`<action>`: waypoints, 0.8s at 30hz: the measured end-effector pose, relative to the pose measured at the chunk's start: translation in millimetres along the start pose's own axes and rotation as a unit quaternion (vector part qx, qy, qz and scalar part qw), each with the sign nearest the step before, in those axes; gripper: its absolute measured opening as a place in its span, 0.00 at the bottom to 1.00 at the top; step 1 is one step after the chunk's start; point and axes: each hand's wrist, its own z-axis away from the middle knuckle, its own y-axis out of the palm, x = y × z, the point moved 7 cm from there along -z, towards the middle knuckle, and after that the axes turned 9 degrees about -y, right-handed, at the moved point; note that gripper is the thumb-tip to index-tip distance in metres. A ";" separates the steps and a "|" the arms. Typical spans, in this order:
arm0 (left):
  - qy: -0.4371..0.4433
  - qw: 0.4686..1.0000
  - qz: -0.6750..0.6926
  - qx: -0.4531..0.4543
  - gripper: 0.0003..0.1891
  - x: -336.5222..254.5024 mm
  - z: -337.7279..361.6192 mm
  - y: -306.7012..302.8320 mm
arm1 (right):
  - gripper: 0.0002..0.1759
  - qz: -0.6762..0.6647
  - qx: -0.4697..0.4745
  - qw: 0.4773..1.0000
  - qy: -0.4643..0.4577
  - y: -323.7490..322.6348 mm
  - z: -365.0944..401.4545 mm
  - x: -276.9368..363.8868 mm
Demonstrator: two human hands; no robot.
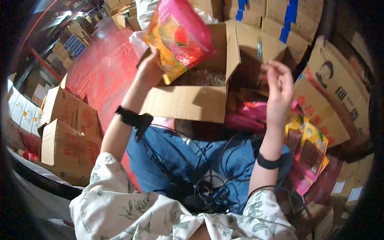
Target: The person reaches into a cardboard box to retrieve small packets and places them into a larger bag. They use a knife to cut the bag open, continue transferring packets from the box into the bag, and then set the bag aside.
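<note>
My left hand (150, 68) grips a pink and yellow plastic packet (182, 38) with a strawberry picture by its lower left edge. The packet is held up over an open cardboard box (186, 103). Inside that box lie clear-wrapped things (204, 77), too blurred to name. My right hand (280, 86) is raised to the right of the box, its fingers loosely bent and apart, with nothing visible in them. Below and beside it, pink packets (248, 116) and a yellow and pink packet with a dark window (310, 148) lie on the floor.
Cardboard cartons with blue tape (290, 20) stand behind the box. A printed carton (332, 92) leans at the right, and more cartons (72, 140) sit at the left. Black cables (210, 186) lie tangled across my lap. A small blue-green object (259, 49) rests on cardboard.
</note>
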 end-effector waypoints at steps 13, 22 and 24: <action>-0.044 0.964 0.232 -0.123 0.23 85.2 -79.4 -54.8 | 0.15 0.125 0.133 0.983 -0.005 38.2 19.1 -20.8; 0.097 0.985 -0.107 -0.095 0.13 57.7 4.9 -47.4 | 0.10 0.050 0.172 0.982 -0.066 54.8 22.8 2.3; 0.303 0.861 -0.374 -0.164 0.12 25.0 39.0 9.6 | 0.17 -0.036 0.201 0.979 0.018 53.2 23.4 11.9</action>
